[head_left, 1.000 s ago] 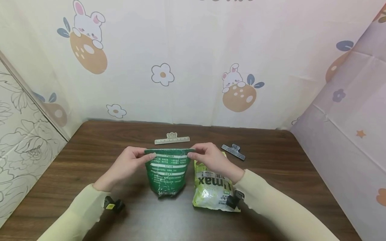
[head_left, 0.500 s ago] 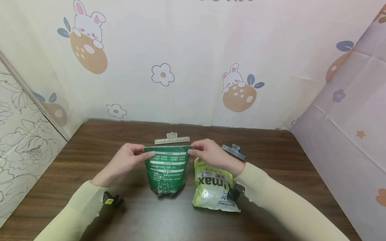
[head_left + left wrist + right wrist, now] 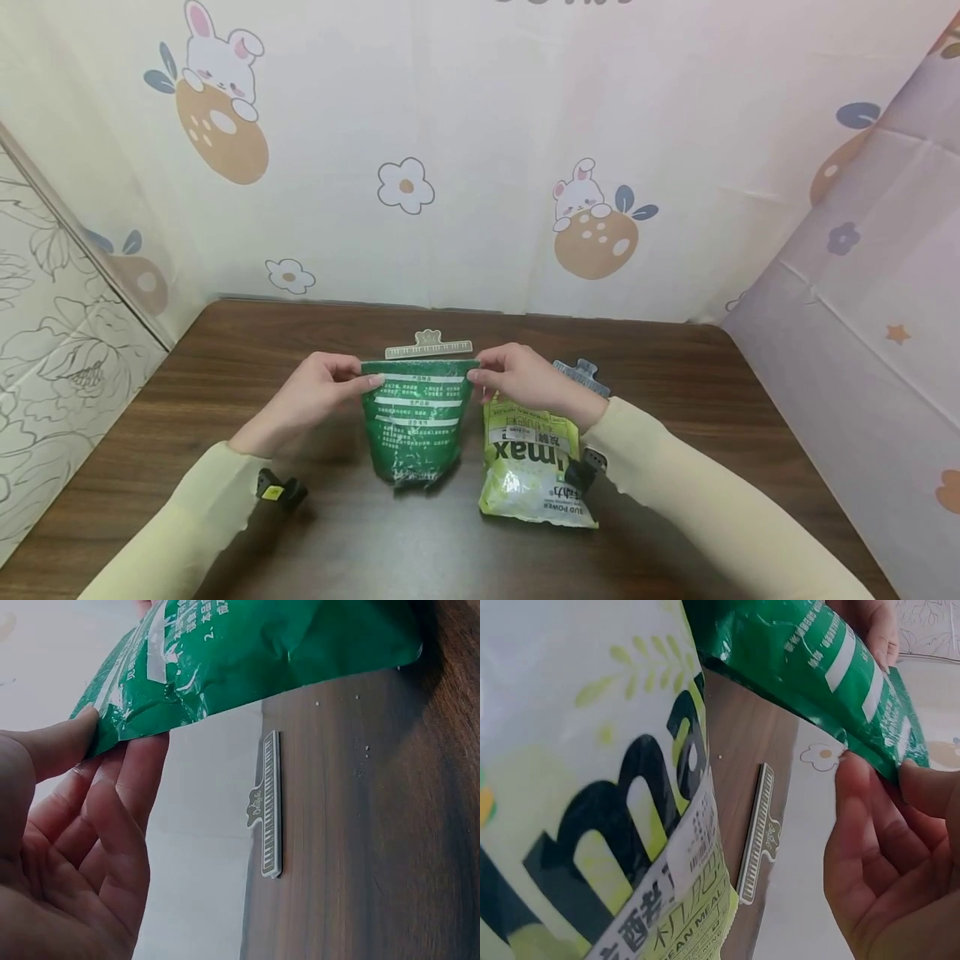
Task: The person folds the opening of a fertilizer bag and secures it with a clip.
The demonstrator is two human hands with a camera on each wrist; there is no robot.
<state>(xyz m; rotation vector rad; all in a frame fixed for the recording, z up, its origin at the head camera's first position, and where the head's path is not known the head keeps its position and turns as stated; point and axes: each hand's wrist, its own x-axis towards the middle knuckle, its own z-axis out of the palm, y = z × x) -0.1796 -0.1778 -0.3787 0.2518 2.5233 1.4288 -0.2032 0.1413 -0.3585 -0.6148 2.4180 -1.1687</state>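
Note:
A green plastic bag (image 3: 416,425) with white label strips stands in the middle of the table, its top edge stretched flat between both hands. My left hand (image 3: 318,392) pinches the top left corner between thumb and fingers. At the top right corner, my right hand (image 3: 528,382) does the same. The left wrist view shows the left thumb on the printed face of the green bag (image 3: 247,660) and fingers behind it. A yellow-green and white bag (image 3: 525,475) lies beneath the right wrist, partly covered by the arm.
Behind the green bag lies a pale bag clip (image 3: 428,345) with a ruler-like pattern. A blue-grey bag clip (image 3: 591,377) lies farther right, partly hidden by the right hand. Tiny crumbs dot the brown wooden table (image 3: 247,375). Patterned cloth (image 3: 480,225) hangs along the table's back edge.
Both hands have risen slightly with the green bag's top edge, and more of its printed face shows. The yellow-green bag and the clips have not moved.

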